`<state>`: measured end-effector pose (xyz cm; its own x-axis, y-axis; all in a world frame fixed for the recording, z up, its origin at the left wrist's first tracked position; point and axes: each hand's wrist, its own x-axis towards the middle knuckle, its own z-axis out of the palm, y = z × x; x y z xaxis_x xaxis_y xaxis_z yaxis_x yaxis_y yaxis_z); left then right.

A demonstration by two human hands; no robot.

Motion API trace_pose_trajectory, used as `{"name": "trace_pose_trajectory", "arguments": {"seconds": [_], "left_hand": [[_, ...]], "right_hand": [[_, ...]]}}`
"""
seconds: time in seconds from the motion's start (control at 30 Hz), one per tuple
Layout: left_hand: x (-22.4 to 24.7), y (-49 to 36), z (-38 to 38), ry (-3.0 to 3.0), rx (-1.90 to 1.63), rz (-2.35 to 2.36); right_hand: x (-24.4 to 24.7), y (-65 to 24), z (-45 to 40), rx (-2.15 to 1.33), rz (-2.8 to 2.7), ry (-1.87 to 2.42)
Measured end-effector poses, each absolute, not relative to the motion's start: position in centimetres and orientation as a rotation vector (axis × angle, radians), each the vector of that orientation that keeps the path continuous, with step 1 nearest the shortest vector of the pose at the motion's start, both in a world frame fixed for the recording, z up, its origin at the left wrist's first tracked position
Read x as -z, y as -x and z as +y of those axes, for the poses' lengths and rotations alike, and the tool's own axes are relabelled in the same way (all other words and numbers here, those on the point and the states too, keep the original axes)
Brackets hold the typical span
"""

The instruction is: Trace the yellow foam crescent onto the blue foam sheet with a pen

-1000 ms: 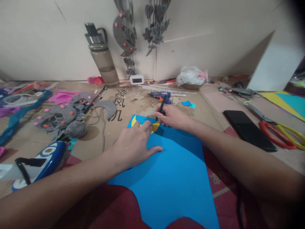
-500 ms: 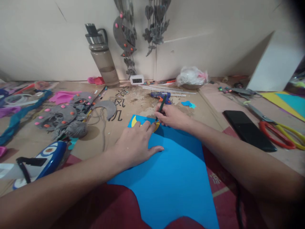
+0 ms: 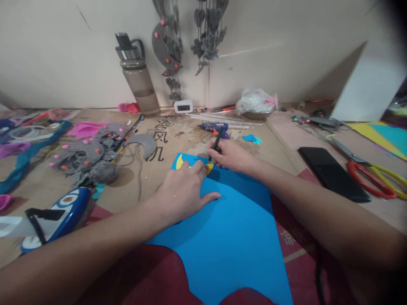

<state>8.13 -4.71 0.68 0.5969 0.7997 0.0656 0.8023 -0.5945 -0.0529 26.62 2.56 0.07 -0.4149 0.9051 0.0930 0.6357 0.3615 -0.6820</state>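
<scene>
A large blue sheet (image 3: pixel 235 237) lies in front of me, reaching down over my lap. On its far left corner rests a yellow crescent shape (image 3: pixel 179 162), partly covered by my left hand (image 3: pixel 187 190). That hand lies flat with the thumb spread, its fingers pressing on the crescent. My right hand (image 3: pixel 229 153) grips a dark green pencil (image 3: pixel 218 139), its tip down at the crescent's right end. The pencil leans a little to the right at the top.
Behind the sheet lie a blue glue gun (image 3: pixel 214 127) and small blue cutouts (image 3: pixel 251 139). To the right are a black phone (image 3: pixel 330 173) and scissors (image 3: pixel 370 178). Grey felt moons (image 3: pixel 81 154) and a bottle (image 3: pixel 140 80) stand left, with a small clock (image 3: pixel 183 106) at the wall.
Both hands stay almost in place, and the pencil tip remains at the crescent's right end. The whole view has shifted very slightly.
</scene>
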Motion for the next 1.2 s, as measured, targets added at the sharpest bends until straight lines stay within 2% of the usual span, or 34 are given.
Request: {"name": "trace_pose_trajectory", "arguments": {"seconds": [1.2], "left_hand": [[-0.61,-8.06,-4.78,2.756,0.040,-1.388]], "right_hand": [[0.34,-26.94,2.16,-0.826,-2.051,1.327]]}}
